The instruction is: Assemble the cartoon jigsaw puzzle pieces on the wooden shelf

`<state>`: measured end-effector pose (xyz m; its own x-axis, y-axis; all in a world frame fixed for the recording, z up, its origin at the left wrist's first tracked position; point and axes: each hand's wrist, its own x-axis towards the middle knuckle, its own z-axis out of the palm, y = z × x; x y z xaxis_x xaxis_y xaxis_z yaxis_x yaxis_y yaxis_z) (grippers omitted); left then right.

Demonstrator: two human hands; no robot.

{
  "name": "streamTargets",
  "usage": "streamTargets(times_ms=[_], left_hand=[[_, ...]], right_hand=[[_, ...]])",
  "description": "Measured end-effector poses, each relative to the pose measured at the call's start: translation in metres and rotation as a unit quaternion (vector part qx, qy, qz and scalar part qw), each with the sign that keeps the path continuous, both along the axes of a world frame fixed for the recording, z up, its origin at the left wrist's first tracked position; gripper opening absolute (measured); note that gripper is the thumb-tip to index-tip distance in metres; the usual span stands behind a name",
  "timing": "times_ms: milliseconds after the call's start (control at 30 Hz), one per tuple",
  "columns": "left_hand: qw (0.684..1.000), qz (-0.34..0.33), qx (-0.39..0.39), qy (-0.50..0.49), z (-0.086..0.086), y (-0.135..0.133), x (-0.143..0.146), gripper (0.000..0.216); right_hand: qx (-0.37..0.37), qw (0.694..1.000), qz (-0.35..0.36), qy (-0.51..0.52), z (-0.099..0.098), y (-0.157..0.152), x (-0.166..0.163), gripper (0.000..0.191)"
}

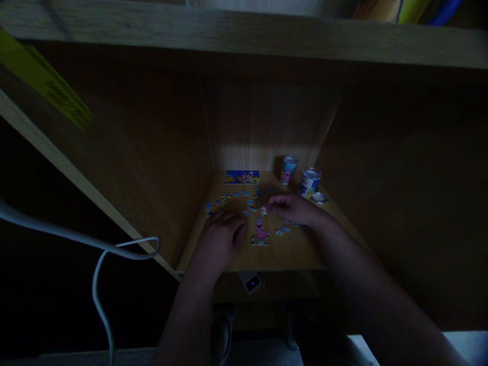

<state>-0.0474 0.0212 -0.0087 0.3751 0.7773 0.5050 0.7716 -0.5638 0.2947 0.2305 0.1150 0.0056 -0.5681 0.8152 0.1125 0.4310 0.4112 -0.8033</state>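
Note:
My right hand [292,207] pinches a small jigsaw puzzle piece [264,210] in pink and yellow between thumb and fingertips. Just below that piece lies a joined section of puzzle [260,234] showing a pink cartoon figure. My left hand [224,234] rests palm down on the wooden surface to the left of the section, its fingers loosely bent and the thumb apart; I see nothing held in it. Loose puzzle pieces [241,193] lie scattered beyond and between both hands, and more pieces [282,231] lie below my right wrist.
Against the back panel lies a blue picture card [243,177]. At the back right stand two printed cans [288,170], [310,183], with a round lid [319,197] beside them. Wooden side walls and an upper shelf [244,33] enclose the space. A white cable [76,233] hangs at left.

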Motion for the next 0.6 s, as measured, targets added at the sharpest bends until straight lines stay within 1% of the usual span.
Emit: streamTargets(times_ms=[133, 267, 467, 600], left_hand=[[1.0, -0.02, -0.002, -0.014, 0.0, -0.001, 0.002, 0.009], [1.0, -0.014, 0.004, -0.021, -0.001, -0.003, 0.006, 0.003], [0.999, -0.006, 0.01, -0.038, -0.001, -0.006, 0.013, 0.036], [0.999, -0.011, 0.016, -0.042, -0.002, -0.006, 0.017, 0.042]], right_hand=[[-0.001, 1.0, 0.007, -0.005, 0.001, -0.001, 0.0, 0.049], [-0.002, 1.0, 0.021, -0.009, 0.002, -0.002, 0.0, 0.049], [-0.006, 0.998, 0.057, -0.003, 0.005, -0.007, -0.004, 0.049], [-0.014, 0.997, 0.079, 0.002, 0.007, -0.01, -0.006, 0.051]])
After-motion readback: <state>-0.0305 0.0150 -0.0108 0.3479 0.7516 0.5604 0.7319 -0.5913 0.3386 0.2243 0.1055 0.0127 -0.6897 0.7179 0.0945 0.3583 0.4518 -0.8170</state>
